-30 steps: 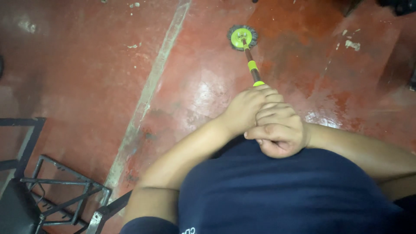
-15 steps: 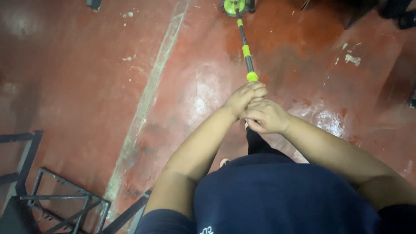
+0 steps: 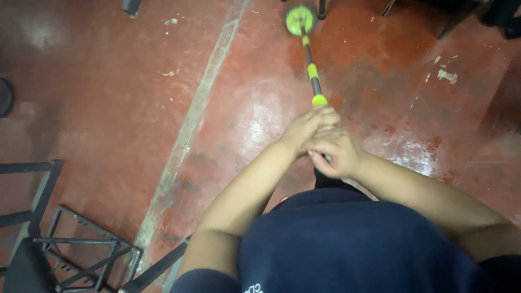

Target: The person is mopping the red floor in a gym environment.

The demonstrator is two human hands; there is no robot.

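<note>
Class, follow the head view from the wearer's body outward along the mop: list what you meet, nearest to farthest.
Navy shirt → right hand → left hand → mop handle → round green mop head.

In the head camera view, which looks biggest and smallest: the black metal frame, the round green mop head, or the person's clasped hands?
1. Black metal frame, largest.
2. Clasped hands, left hand over right hand.
3. Green mop head, smallest, though it lies farthest from the camera, so its true size is unsure.
</note>
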